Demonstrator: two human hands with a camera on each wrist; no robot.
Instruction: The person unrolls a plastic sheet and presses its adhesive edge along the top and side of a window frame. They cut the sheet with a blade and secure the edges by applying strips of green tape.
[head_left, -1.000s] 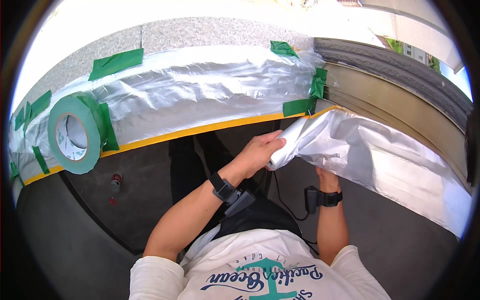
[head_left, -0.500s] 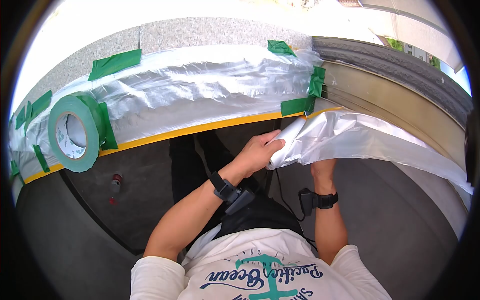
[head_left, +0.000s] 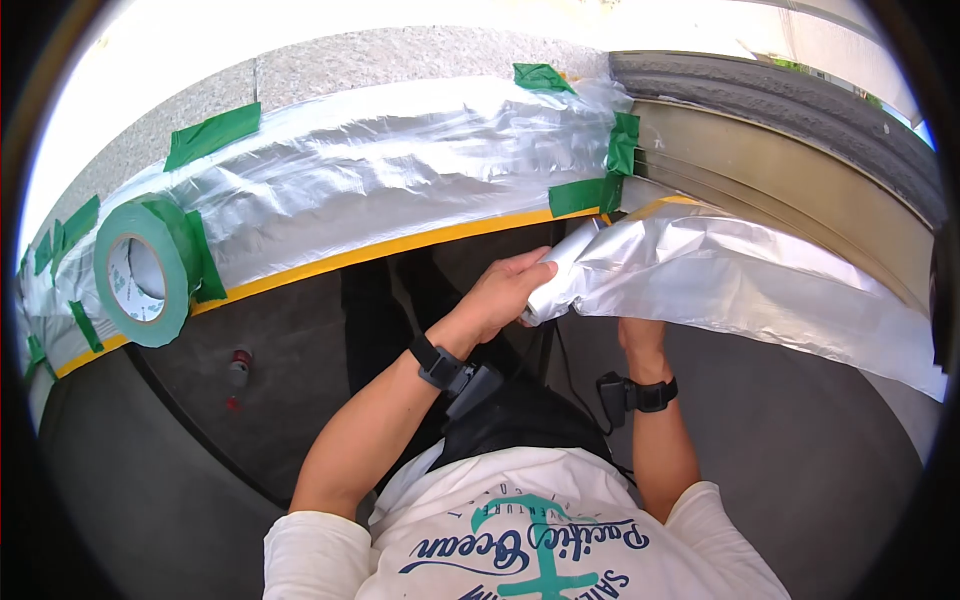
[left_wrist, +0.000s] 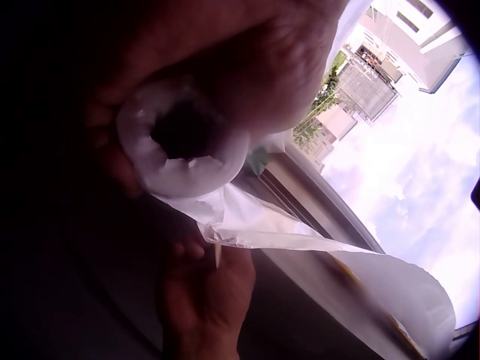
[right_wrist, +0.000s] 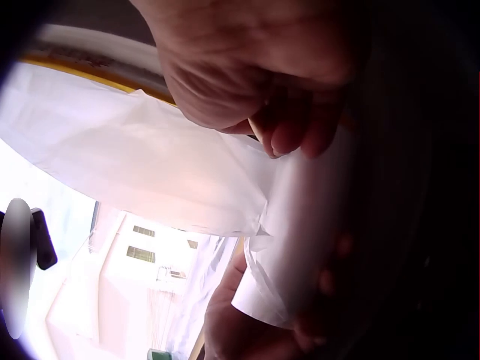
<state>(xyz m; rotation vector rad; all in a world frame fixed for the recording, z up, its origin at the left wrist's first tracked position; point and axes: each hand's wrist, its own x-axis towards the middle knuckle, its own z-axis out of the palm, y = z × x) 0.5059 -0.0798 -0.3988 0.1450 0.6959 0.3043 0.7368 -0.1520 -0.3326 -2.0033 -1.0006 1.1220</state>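
- Head view: the left hand [head_left: 505, 295] is curled round the film roll [head_left: 574, 262], which lies against its palm and sticks out past the fingers. The loose film [head_left: 740, 290] runs from the roll over the right hand [head_left: 640, 340], hiding its fingers.
- Left wrist view: the roll shows end-on, inside the left hand's grasp; the right hand is below it, beside the film.
- Right wrist view: the right hand's fingers bend beside the roll; whether they pinch film, I cannot tell.
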